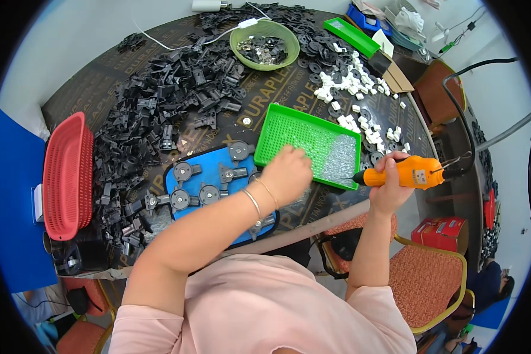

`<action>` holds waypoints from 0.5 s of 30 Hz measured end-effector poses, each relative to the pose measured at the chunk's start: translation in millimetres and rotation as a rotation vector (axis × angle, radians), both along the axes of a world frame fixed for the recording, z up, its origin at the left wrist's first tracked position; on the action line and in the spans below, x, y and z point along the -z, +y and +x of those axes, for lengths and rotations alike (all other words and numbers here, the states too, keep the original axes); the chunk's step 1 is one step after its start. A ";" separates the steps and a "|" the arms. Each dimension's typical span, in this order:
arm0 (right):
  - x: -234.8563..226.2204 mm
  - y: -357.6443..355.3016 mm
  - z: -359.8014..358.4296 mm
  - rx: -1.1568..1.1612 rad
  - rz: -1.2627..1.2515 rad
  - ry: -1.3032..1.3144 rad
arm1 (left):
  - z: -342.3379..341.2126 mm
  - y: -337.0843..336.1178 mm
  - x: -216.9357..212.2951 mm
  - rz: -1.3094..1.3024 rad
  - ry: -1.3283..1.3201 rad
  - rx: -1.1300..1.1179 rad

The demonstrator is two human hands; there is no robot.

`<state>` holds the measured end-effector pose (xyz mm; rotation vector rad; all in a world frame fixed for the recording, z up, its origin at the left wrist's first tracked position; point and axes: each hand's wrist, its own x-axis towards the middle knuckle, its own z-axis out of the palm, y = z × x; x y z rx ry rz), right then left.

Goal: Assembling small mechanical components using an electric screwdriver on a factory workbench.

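My left hand (286, 173) reaches onto the near edge of a green perforated tray (289, 133) that holds a patch of small shiny screws (340, 159); its fingertips are hidden, so a held screw cannot be made out. My right hand (389, 186) grips an orange electric screwdriver (404, 174), tip pointing left at the tray's right corner. Under my left forearm lies a blue fixture plate (186, 203) with several black round parts (182, 171) seated on it.
A large heap of black plastic parts (153, 100) covers the table's left and back. A red basket (68, 177) stands at the left, a green bowl (264, 46) of metal pieces behind. White small parts (351, 79) and black rings lie at the right. Chairs stand below.
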<state>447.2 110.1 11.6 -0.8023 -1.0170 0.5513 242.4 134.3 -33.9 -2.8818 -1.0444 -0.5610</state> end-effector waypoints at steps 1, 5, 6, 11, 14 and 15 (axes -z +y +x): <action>-0.6 -2.0 -0.7 -0.009 -0.029 0.012 | -5.7 7.6 -0.9 0.006 0.025 -0.007; -6.2 -9.2 -8.9 -0.094 -0.067 0.026 | -25.3 29.1 -11.4 -0.072 0.166 0.134; -7.9 -10.0 -12.1 -0.095 -0.068 0.029 | -28.6 32.5 -9.2 -0.045 0.180 0.167; -16.4 -11.4 -36.1 -0.262 -0.006 0.076 | -43.2 31.8 -12.9 -0.047 0.194 0.267; -10.9 -8.9 -51.1 -0.350 -0.008 0.116 | -48.3 26.2 -16.4 -0.066 0.203 0.280; -11.1 -8.3 -57.5 -0.355 -0.010 0.117 | -50.4 23.8 -16.9 -0.072 0.191 0.279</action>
